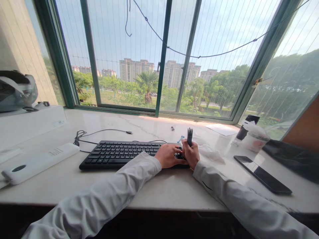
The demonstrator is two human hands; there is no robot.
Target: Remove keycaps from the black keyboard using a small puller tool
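A black keyboard [117, 154] lies flat on the white counter. Over its right end, my left hand [170, 155] and my right hand [191, 154] meet and touch. Closed around a slim dark handheld device [190, 136], my right hand keeps it roughly upright; its exact kind is not clear. The fingers of my left hand are bent inward against the right hand, with something dark [178, 151] between them, too hidden to name. Just behind the hands is a small light-blue item [180, 138].
A coiled black cable [79, 135] lies behind the keyboard. To the left is a long white device [42, 162]; to the right, a black phone [263, 174], crumpled white plastic [210, 151] and a bagged container [256, 137]. A tiny metallic piece [172, 128] sits near the window.
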